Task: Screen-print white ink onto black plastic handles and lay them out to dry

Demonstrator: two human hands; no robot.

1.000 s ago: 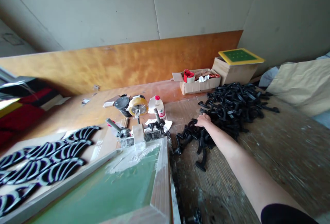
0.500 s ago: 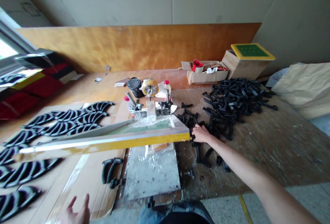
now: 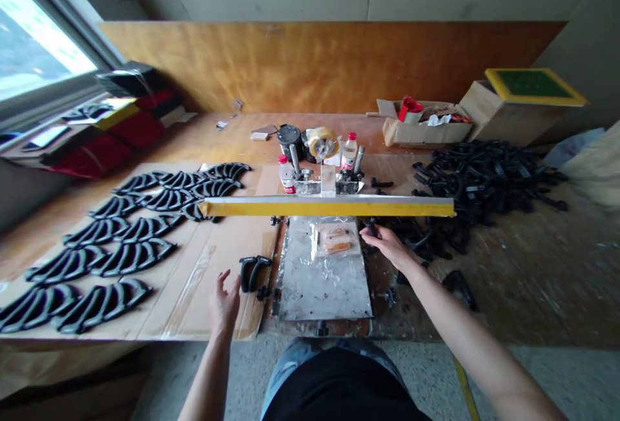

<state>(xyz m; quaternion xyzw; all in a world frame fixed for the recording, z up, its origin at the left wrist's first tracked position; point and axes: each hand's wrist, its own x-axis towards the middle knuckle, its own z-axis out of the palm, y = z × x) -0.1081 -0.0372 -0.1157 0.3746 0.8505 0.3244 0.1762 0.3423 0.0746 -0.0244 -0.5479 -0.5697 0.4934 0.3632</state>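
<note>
My right hand (image 3: 387,243) is closed around a black curved plastic handle (image 3: 372,228), just right of the grey printing plate (image 3: 322,295). Nothing is in my left hand (image 3: 225,301), whose fingers are apart beside two black handles (image 3: 254,272) standing on the cardboard. Above the plate, a yellow-edged screen printing frame (image 3: 329,206) is tilted up, seen edge-on, on a hinge clamp (image 3: 328,181). Orange pieces (image 3: 337,240) lie under clear film on the plate.
Rows of black handles (image 3: 130,250) cover the cardboard at left. A heap of loose handles (image 3: 484,179) lies at right. Behind the clamp stand a tape roll (image 3: 323,143), a black tub (image 3: 289,141) and red-capped bottles (image 3: 349,152). An open carton (image 3: 426,132) sits farther back.
My right hand has come left from the loose handles to the plate's edge with one handle. My left hand has moved up beside the two handles. The view has shifted, and the frame appears level.
</note>
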